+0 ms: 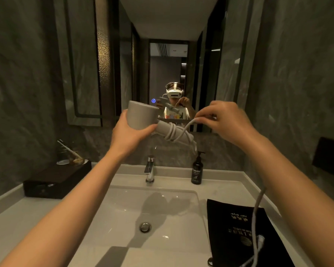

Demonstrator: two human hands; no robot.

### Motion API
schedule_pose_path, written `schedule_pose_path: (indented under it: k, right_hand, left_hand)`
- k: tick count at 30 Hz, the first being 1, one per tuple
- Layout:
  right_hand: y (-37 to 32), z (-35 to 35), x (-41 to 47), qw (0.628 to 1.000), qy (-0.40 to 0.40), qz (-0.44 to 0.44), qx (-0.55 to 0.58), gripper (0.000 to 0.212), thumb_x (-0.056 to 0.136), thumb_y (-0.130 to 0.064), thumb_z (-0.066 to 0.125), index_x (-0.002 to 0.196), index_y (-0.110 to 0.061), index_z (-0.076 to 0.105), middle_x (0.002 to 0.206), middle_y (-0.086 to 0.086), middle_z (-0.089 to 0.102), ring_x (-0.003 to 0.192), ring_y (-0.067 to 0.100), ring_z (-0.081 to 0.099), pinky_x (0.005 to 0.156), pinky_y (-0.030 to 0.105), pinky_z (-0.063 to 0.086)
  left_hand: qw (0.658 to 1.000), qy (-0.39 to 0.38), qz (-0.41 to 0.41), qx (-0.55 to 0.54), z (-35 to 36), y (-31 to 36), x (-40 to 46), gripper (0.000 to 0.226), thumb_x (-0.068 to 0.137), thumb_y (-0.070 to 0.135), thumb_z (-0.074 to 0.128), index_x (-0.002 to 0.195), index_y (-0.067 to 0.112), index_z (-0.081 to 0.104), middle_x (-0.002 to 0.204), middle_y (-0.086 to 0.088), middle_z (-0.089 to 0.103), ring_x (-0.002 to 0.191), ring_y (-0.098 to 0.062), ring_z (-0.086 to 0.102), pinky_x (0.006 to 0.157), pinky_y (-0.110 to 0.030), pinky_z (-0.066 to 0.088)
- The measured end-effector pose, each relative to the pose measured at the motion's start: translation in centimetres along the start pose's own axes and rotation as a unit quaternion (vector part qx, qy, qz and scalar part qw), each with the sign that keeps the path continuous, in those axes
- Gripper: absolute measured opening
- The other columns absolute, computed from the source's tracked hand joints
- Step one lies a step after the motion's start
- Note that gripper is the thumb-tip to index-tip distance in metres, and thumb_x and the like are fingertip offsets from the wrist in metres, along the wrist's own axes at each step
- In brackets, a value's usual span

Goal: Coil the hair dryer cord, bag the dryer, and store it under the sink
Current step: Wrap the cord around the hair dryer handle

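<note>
I hold a grey hair dryer (141,114) up over the sink, in front of the mirror. My left hand (126,134) grips its round barrel. Its handle points right, with a few turns of the grey cord (173,132) wound around it. My right hand (223,119) pinches the cord just right of the handle. The rest of the cord (257,212) hangs down behind my right forearm and trails over a black drawstring bag (237,234) lying flat on the counter at the right of the basin.
The white sink (123,214) with a chrome faucet (149,168) lies below my hands. A black pump bottle (197,170) stands behind the basin. A dark box (56,180) with glasses on it sits on the left counter. The mirror (168,70) reflects a person.
</note>
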State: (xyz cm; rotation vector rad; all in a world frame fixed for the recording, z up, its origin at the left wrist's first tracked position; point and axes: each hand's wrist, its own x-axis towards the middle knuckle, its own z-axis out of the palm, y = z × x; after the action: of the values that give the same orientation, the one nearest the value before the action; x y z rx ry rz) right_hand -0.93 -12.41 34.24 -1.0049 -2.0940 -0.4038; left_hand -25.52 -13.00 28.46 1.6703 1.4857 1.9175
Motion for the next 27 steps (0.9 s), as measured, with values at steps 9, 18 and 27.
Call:
schedule_pose_path:
  k: [9, 18, 27]
  right_hand:
    - [0.5, 1.3, 0.6, 0.961, 0.03, 0.087, 0.262, 0.016, 0.086, -0.029, 0.063, 0.084, -0.016, 0.071, 0.077, 0.003, 0.068, 0.073, 0.014, 0.064, 0.07, 0.028, 0.051]
    - [-0.6, 4.0, -0.6, 0.892, -0.027, 0.186, 0.411, 0.035, 0.096, -0.035, 0.045, 0.085, -0.012, 0.068, 0.051, -0.007, 0.05, 0.041, 0.003, 0.042, 0.037, 0.012, 0.032]
    - [-1.1, 4.0, -3.1, 0.969, -0.16, 0.073, 0.176, 0.024, 0.094, -0.029, 0.053, 0.115, -0.02, 0.062, 0.083, -0.007, 0.063, 0.075, 0.012, 0.061, 0.07, 0.028, 0.052]
  left_hand:
    - [0.96, -0.181, -0.045, -0.21, -0.7, 1.6, -1.3, 0.037, 0.07, 0.033, 0.068, 0.104, 0.032, 0.052, 0.097, -0.001, 0.062, 0.073, -0.004, 0.068, 0.057, -0.019, 0.055]
    - [0.851, -0.084, -0.204, -0.477, 1.3, 2.7, -1.1, 0.04, 0.078, 0.038, 0.071, 0.107, 0.015, 0.055, 0.086, -0.007, 0.066, 0.075, -0.019, 0.067, 0.075, -0.042, 0.058]
    - [0.939, 0.155, -0.144, -0.27, 0.5, 1.6, 1.8, 0.075, 0.072, 0.042, 0.078, 0.13, 0.018, 0.037, 0.116, -0.005, 0.056, 0.1, -0.019, 0.061, 0.088, -0.045, 0.054]
